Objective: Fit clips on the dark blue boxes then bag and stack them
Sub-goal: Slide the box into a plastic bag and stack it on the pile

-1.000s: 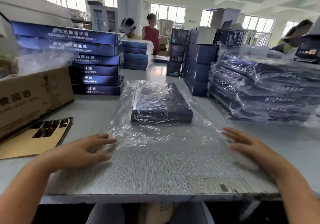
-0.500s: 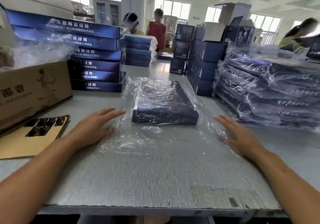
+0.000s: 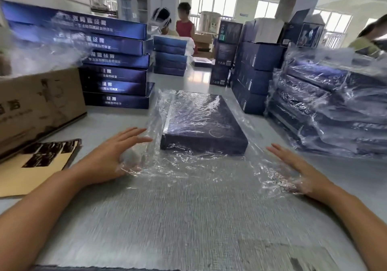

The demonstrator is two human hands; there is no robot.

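With the dark blue box (image 3: 204, 124) already inside its clear bag (image 3: 188, 162) at mid-table, bagging looks nearly done; bag mouth unfolded, stacking left. Clips impossible to make out. Left hand (image 3: 113, 155) flat, fingers straight, at the bag's left edge; right hand (image 3: 293, 170) likewise flat under the film's right corner. Unbagged stack (image 3: 113, 61) far left, bagged stack (image 3: 330, 111) right. White Chinese lettering on spines and carton (image 3: 37, 107), too blurred to read.

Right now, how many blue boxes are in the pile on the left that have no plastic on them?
6, all in one stack of bare boxes behind the left hand, beside the cardboard carton. They sit one on top of another, bottom one on the table; plastic covers the top ones' left ends.
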